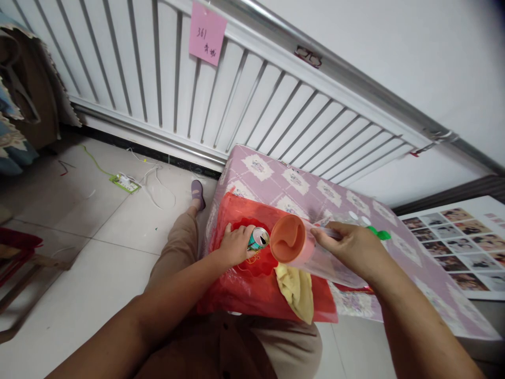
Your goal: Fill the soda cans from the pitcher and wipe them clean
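Observation:
A green can with an open silver top [259, 238] is held by my left hand [236, 245], over a red scalloped tray [242, 266]. My right hand [347, 245] grips the handle of a clear pitcher with an orange lid [288, 239]. The pitcher is tilted, its lid end close beside the can's top. Below the lid, a yellow cloth [295, 292] hangs over the front edge of a red plastic sheet [248, 300]. Whether any liquid is coming from the pitcher cannot be made out.
A purple patterned cloth [276, 179] covers the table by a white radiator [165, 68]. Behind my right hand are clear plastic items and a green piece [379, 233]. A photo board [465, 242] stands at the right; a power strip [124, 182] lies on the floor.

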Demonstrator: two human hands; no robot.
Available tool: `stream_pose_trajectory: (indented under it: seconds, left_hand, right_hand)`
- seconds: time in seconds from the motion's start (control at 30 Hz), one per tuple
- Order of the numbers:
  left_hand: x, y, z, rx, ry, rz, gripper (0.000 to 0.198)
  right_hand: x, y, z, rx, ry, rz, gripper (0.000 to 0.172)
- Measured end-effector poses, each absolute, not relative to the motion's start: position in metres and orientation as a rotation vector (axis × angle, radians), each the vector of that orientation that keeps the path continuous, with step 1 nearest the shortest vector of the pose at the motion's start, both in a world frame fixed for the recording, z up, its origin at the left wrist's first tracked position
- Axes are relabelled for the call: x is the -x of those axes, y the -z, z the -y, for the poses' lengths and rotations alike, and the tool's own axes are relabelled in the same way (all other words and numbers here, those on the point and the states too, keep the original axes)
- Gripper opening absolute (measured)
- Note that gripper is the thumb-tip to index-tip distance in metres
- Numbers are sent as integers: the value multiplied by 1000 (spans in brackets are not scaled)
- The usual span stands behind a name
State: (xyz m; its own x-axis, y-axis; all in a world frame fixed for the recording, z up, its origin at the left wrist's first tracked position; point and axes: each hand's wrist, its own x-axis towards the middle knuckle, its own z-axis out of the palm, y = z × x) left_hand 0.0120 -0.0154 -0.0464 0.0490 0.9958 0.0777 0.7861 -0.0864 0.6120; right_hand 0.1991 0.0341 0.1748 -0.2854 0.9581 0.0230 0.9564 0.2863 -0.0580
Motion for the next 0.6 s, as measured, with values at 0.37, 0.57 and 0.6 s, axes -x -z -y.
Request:
stream_pose_trajectory:
  seconds: [0.37,0.57,0.6]
  left_hand:
    - [-11,43,16,-1923,-695,-1776,65]
    - [-11,43,16,-1915,-691,-1775,67]
    - [-12,44,16,-1913,-689,-1776,67]
  right_hand:
    - [-200,-170,-33,1846,-73,2499,48]
    - [-202,-163,-35,1788,-106,2482,45]
    - [-202,-162,-36,1770,-111,2465,45]
